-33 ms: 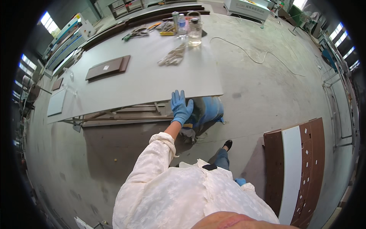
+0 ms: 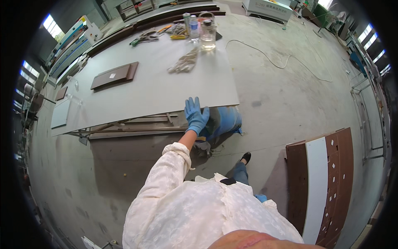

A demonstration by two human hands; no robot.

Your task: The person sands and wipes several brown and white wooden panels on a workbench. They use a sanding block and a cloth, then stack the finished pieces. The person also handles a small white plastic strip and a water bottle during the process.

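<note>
My left hand (image 2: pixel 197 116), in a blue glove, lies with fingers spread at the near edge of a large pale board (image 2: pixel 153 97), close to its right corner. Nothing is in its grip. My right hand (image 2: pixel 260 198), also blue-gloved, hangs low by my right side; sleeve and body hide most of it, so its fingers cannot be made out. Beyond the left hand, a pale work glove (image 2: pixel 183 63) rests on the board. Farther left on it is a small stack of brown panels (image 2: pixel 112 77).
Bottles (image 2: pixel 207 36) and hand tools (image 2: pixel 144 38) sit at the board's far side. Under its near right corner stands a blue drum (image 2: pixel 227 121). Brown and white panels (image 2: pixel 316 178) stand on the floor to my right. A cable (image 2: pixel 265 55) crosses the floor.
The pale board and the things on it appear slightly farther left against the floor. My left hand has shifted a little left with it, fingers still spread. The right hand looks unchanged.
</note>
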